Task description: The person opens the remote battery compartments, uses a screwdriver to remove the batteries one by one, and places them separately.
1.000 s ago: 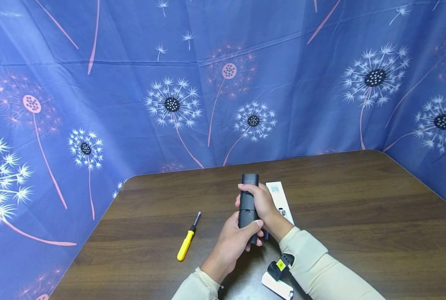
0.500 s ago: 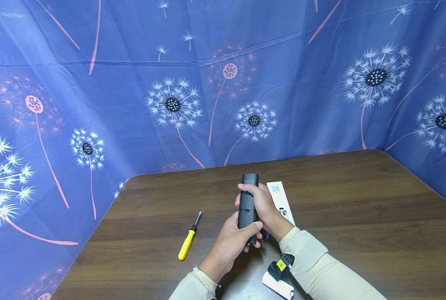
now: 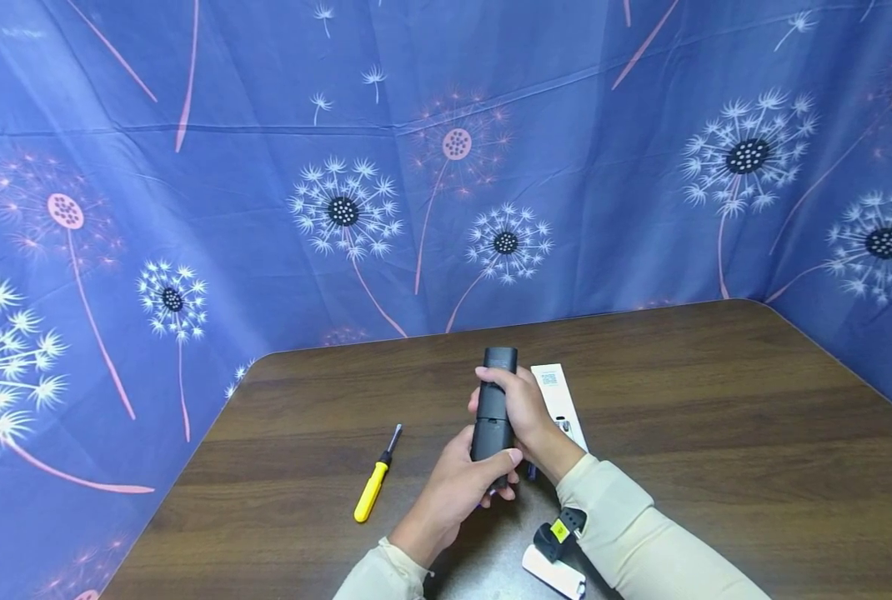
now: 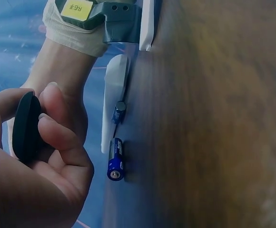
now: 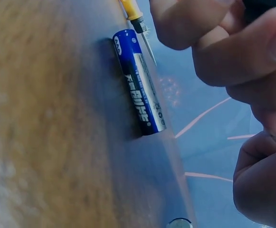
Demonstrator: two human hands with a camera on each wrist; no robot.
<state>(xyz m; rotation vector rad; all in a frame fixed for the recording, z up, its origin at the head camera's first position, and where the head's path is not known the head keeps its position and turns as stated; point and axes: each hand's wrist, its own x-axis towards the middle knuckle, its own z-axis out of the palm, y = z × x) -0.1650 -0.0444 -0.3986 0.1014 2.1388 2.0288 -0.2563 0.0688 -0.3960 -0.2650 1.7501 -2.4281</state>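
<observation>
- Gripping the black device (image 3: 493, 410) above the table (image 3: 716, 417), the right hand (image 3: 526, 410) curls round its far half.
- The left hand (image 3: 457, 487) clasps its near half, thumb on top.
- Lower than the device: a blue battery (image 4: 116, 160).
- Right of it: something long and white (image 3: 553, 387).
- Left of it, I see a yellow-handled screwdriver (image 3: 373, 483).

Black device (image 3: 493, 408); yellow-handled screwdriver (image 3: 378, 473); blue battery (image 5: 139, 83); brown wood-grain table (image 3: 663, 400); blue cloth (image 3: 254, 208), white-and-pink dandelions (image 3: 343, 211).
</observation>
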